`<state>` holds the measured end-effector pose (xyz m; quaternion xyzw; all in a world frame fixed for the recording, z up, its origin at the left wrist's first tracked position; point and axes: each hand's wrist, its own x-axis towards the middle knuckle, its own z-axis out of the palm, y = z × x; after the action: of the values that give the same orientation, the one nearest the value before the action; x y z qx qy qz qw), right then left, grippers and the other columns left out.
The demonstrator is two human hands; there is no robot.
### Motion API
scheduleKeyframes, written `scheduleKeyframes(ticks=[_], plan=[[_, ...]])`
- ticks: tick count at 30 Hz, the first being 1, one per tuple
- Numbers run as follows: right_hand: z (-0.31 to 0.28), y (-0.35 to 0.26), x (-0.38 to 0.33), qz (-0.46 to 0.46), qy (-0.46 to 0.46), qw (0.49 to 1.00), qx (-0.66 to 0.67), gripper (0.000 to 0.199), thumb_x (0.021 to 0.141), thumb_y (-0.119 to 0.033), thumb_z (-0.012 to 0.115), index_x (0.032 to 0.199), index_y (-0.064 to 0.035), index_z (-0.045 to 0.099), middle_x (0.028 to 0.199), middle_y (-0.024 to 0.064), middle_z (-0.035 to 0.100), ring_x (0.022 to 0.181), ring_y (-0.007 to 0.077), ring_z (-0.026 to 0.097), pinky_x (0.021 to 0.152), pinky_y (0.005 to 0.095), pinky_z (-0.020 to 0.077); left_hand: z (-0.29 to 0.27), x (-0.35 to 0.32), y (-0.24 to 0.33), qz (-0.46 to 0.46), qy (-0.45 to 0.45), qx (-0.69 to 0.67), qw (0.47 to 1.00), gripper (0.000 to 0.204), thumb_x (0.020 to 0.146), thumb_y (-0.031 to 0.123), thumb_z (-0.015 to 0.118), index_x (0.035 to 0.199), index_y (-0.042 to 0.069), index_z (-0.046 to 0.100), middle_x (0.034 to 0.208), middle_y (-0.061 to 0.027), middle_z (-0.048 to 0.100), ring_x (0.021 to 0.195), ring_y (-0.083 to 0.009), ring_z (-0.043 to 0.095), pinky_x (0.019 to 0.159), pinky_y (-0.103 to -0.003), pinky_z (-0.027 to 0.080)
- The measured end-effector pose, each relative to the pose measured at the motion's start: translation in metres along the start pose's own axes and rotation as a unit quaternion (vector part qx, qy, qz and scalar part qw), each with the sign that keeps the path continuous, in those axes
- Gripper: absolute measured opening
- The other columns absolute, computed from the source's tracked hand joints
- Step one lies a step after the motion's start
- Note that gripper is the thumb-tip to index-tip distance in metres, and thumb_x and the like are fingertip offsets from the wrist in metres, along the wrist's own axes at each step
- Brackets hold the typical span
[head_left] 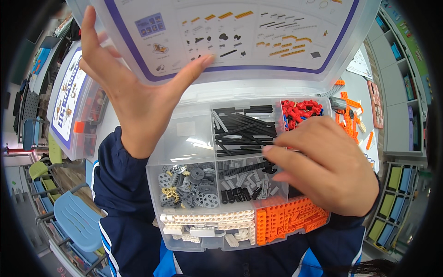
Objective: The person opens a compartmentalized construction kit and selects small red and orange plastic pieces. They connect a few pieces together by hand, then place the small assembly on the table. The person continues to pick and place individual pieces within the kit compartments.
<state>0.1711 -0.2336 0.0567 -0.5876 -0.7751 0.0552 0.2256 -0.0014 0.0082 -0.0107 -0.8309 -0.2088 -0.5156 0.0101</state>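
Leaning over the sorting tray [177, 147], the right hand [330, 168] is the nearer one to the black axles [244, 127], which lie mostly crosswise, just left of its fingertips. Its finger and thumb stand slightly apart; I can't tell whether they pinch anything. The left hand [138, 97] spreads wide at the raised lid [300, 75].

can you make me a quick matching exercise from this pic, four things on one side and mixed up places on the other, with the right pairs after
Things
1. gears
2. orange pieces
3. black rods
4. left hand

Places
A. back row, just left of the red pieces
B. fingers spread, at the raised lid
C. left side, just behind the white beams
D. near right corner of the box

Right pairs: 1-C, 2-D, 3-A, 4-B
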Motion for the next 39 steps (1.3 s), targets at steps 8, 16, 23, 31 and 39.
scheduleKeyframes(ticks=[8, 16, 23, 31, 39], plan=[[-0.007, -0.015, 0.000, 0.075, -0.119, 0.990, -0.014, 0.038, 0.061, -0.026, 0.084, 0.088, -0.0032, 0.071, 0.147, 0.0225, 0.049, 0.133, 0.0430, 0.046, 0.104, 0.0532, 0.0452, -0.002, 0.005, 0.013, -0.006, 0.001, 0.023, 1.000, 0.133, 0.061, 0.037, 0.101, 0.157, 0.004, 0.015, 0.130, -0.0127, 0.036, 0.123, -0.0225, 0.044, 0.089, -0.034, 0.041], [-0.042, -0.018, -0.018, 0.020, -0.069, 0.989, -0.130, 0.048, 0.071, -0.049, 0.077, 0.096, -0.0084, 0.076, 0.148, 0.0271, 0.050, 0.136, 0.0477, 0.044, 0.108, 0.0539, 0.0423, -0.007, 0.006, 0.018, -0.056, -0.015, 0.031, 0.998, 0.137, 0.060, 0.039, 0.101, 0.159, 0.005, 0.014, 0.132, -0.0124, 0.034, 0.124, -0.0244, 0.038, 0.093, -0.039, 0.036], [-0.083, 0.010, -0.019, 0.073, 0.145, 0.974, -0.159, 0.054, 0.101, -0.036, 0.061, 0.148, -0.0124, 0.049, 0.157, 0.0271, 0.039, 0.143, 0.0424, 0.043, 0.114, 0.0524, 0.0374, -0.006, 0.005, 0.018, -0.048, -0.011, 0.019, 0.999, 0.137, 0.061, 0.039, 0.101, 0.160, 0.009, 0.012, 0.137, -0.0142, 0.031, 0.129, -0.0286, 0.035, 0.101, -0.046, 0.036], [0.028, 0.089, 0.001, 0.242, 0.400, 0.733, 0.495, 0.049, 0.103, -0.022, 0.064, 0.144, -0.0017, 0.047, 0.136, 0.0101, 0.062, 0.125, 0.0137, 0.055, 0.108, 0.0311, 0.0392, -0.003, 0.007, 0.019, -0.066, -0.025, -0.001, 0.997, 0.136, 0.064, 0.040, 0.099, 0.160, 0.006, 0.009, 0.142, -0.0176, 0.027, 0.136, -0.0338, 0.032, 0.107, -0.052, 0.035], [0.034, 0.087, 0.009, 0.273, 0.431, 0.716, 0.476, 0.041, 0.104, -0.027, 0.064, 0.131, 0.0021, 0.055, 0.116, 0.0041, 0.063, 0.107, 0.0086, 0.055, 0.098, 0.0259, 0.0400, -0.005, 0.012, 0.020, 0.044, 0.043, 0.046, 0.997, 0.127, 0.066, 0.037, 0.098, 0.159, 0.004, 0.017, 0.145, -0.0219, 0.027, 0.138, -0.0385, 0.025, 0.110, -0.051, 0.031]])
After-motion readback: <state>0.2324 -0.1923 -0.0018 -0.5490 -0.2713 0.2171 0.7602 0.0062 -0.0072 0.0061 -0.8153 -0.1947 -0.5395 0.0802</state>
